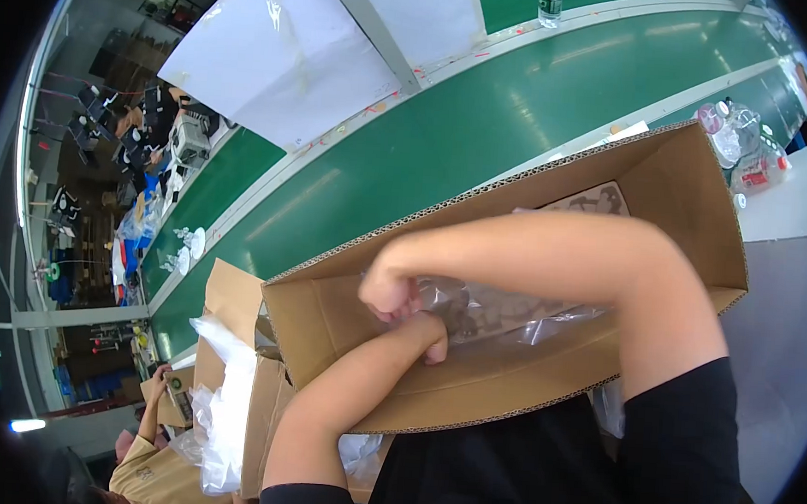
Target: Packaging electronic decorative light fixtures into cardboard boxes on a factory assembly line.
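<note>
- Head view: clear plastic wrapping [546, 330] lies inside a long brown cardboard box [505, 401], around or over flat tan pieces with a grey pattern [502, 309].
- Another patterned panel [596, 201] leans near the box's far wall, toward its right end.
- The right hand [387, 288] is bent down at the wrist into the left part of the box, fingers curled; whether they grip the plastic cannot be told.
- The left hand [433, 337] reaches in just beside it, its fingers mostly hidden, so its grip cannot be told either.
- Left of the box stands a second carton [269, 415], flaps raised, with white plastic sheeting [228, 408] spilling over it.
- Beyond the box runs a green tabletop [408, 174], with small clear objects on white discs [182, 250] at its left part.
- Plastic bottles [758, 172] are clustered past the box's right end.
- At lower left, a co-worker in a tan shirt [163, 478] reaches toward some cardboard.
</note>
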`<state>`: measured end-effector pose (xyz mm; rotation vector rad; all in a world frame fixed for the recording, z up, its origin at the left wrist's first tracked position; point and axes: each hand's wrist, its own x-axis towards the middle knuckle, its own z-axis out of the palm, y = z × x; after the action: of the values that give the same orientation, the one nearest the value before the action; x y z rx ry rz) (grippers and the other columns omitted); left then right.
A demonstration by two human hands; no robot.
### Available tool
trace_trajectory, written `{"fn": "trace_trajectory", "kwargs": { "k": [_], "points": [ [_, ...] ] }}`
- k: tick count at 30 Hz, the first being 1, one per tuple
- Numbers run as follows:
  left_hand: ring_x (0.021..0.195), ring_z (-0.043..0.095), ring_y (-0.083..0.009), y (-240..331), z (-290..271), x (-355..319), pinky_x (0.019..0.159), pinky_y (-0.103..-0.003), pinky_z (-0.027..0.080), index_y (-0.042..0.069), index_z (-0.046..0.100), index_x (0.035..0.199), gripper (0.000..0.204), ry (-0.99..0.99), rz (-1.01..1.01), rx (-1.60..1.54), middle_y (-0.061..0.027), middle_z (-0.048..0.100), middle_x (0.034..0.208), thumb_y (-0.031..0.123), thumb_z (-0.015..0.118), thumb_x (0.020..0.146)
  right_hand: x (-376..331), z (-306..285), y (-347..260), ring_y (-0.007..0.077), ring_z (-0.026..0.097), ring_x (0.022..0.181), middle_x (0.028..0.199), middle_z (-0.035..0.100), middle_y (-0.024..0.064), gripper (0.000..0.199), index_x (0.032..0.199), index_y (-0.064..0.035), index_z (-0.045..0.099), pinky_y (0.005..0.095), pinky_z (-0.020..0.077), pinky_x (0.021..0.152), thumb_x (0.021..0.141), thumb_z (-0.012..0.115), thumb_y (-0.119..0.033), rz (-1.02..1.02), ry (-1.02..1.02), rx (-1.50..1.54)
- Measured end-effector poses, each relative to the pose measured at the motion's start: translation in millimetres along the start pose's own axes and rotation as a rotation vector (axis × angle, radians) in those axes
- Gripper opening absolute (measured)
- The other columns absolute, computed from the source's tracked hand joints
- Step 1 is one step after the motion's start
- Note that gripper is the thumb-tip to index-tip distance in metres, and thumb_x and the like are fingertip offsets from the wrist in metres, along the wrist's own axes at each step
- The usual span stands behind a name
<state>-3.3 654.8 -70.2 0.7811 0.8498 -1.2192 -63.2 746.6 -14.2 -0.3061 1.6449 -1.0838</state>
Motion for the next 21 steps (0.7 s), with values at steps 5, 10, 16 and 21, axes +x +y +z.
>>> {"fn": "trace_trajectory", "kwargs": {
  "k": [5,10,16,21],
  "points": [
    [0.135,0.06,-0.0347,-14,9,-21,0.108,-0.045,0.052,0.011,0.059,0.148,0.067,0.051,0.008,0.06,-0.0183,0.062,0.146,0.029,0.079,0.086,-218,40,-67,0.0347,0.067,0.116,0.124,0.069,0.0193,0.035,0.133,-0.002,0.065,0.0439,0.0532,0.1,0.102,0.051,-0.012,-0.202,0.455,-0.499],
    [0.132,0.062,-0.0357,-22,-7,-41,0.107,-0.045,0.053,0.011,0.059,0.148,0.067,0.151,0.039,0.225,-0.0189,0.064,0.144,0.031,0.079,0.087,-367,116,-19,0.0276,0.07,0.111,0.12,0.071,0.0144,0.028,0.13,-0.0019,0.065,0.0376,0.0562,0.095,0.105,0.057,-0.011,-0.265,1.142,-0.424],
    [0.129,0.065,-0.0369,-3,-3,-39,0.105,-0.045,0.054,0.01,0.059,0.148,0.068,0.324,0.08,0.46,-0.0197,0.065,0.142,0.034,0.08,0.088,-459,183,151,0.0166,0.069,0.106,0.118,0.072,0.0068,0.03,0.13,-0.0001,0.064,0.0318,0.0555,0.093,0.106,0.063,-0.017,0.275,2.031,-0.014],
    [0.11,0.072,-0.0396,5,22,-131,0.094,-0.049,0.058,0.002,0.068,0.133,0.054,0.654,0.275,0.563,-0.0194,0.076,0.116,0.043,0.07,0.097,-459,237,296,0.0261,0.07,0.107,0.123,0.073,0.0133,0.045,0.132,0.0002,0.064,0.0391,0.0555,0.096,0.097,0.075,-0.026,0.684,2.109,-0.074]
  ]
}}
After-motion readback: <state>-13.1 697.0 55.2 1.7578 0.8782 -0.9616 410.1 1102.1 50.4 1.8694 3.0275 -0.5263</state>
